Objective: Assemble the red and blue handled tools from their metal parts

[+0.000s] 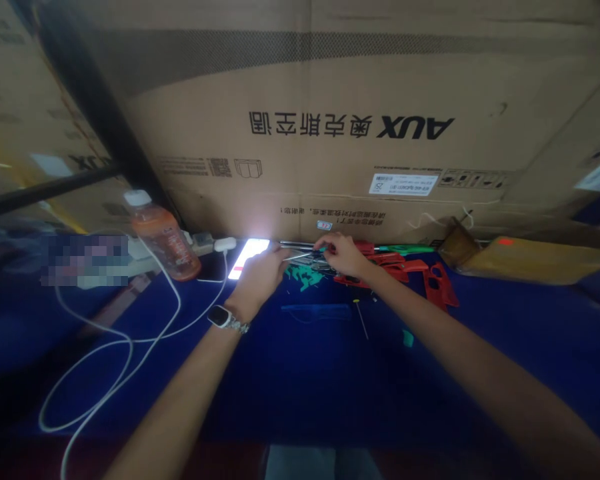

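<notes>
Bottle left of phone, tools right

— What do we have behind the desk?
— We see a big cardboard box filling the back, its AUX print upside down.
— And on our left?
— We find an orange drink bottle with a white cap, upright, just beside a power strip. A white cable loops over the blue cover, and a lit phone lies flat near the white plug.
</notes>
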{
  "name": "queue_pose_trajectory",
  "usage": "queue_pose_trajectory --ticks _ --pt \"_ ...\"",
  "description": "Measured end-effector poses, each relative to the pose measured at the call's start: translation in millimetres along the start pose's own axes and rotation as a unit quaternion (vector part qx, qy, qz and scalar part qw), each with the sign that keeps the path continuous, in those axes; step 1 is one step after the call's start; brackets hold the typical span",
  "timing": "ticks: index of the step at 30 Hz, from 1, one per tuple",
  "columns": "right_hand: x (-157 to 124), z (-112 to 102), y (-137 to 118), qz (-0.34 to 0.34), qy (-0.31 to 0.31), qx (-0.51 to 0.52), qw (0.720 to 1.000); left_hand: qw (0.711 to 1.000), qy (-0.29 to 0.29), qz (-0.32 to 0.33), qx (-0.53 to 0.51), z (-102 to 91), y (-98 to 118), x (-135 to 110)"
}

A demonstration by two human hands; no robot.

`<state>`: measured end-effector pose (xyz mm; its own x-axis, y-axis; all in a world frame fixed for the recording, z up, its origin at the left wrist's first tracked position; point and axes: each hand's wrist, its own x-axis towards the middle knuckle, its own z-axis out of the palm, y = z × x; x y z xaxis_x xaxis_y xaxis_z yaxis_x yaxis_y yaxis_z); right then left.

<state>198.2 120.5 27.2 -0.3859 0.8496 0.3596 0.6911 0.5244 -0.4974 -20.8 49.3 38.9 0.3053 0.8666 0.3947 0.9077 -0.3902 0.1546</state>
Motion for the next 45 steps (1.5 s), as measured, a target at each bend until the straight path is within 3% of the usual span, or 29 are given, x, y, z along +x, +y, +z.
queue_pose_trajectory --ticks 3,8,12,17,21,27,30,35,40,45 --pt "1.0 0.2 0.1 0.036 0.024 0.078 0.996 0.999 0.003 0.031 0.015 -29.9 6.2 11.3" --pt "-0.2 5.5 -4.3 0.066 0.034 0.144 0.987 0.998 0.031 0.028 0.048 -71.1 14.7 24.4" --pt "-9.3 8.7 -14.9 0.085 0.044 0.204 0.974 0.997 0.062 0.047 0.01 -90.0 27.0 27.7" --pt "-30.8 3.7 -28.6 0.096 0.08 0.325 0.937 0.996 0.076 0.033 -0.021 -101.0 32.2 22.7" --pt "-63.9 -2.2 -32.9 0.088 0.114 0.298 0.944 0.997 0.052 0.049 -0.031 -86.4 10.1 11.4" --pt "-108.0 3.9 -31.7 0.087 0.052 0.252 0.962 0.993 -0.016 0.068 -0.096 -44.9 -10.1 -10.2" --pt "-112.1 4.9 -31.7 0.089 0.025 0.248 0.964 0.995 -0.025 0.045 -0.08 -33.8 -7.7 -15.5" --pt "-102.7 -4.3 -36.3 0.031 -0.025 0.197 0.98 1.0 -0.016 -0.004 -0.018 -18.1 -8.8 -10.7" --pt "-102.0 -5.2 -31.6 0.043 -0.045 0.123 0.99 0.999 -0.011 -0.017 0.028 -1.1 -13.6 -6.9" --pt "-110.8 -8.9 -31.0 0.06 -0.088 0.011 0.994 0.997 -0.071 -0.018 -0.019 5.2 -21.3 -17.9"
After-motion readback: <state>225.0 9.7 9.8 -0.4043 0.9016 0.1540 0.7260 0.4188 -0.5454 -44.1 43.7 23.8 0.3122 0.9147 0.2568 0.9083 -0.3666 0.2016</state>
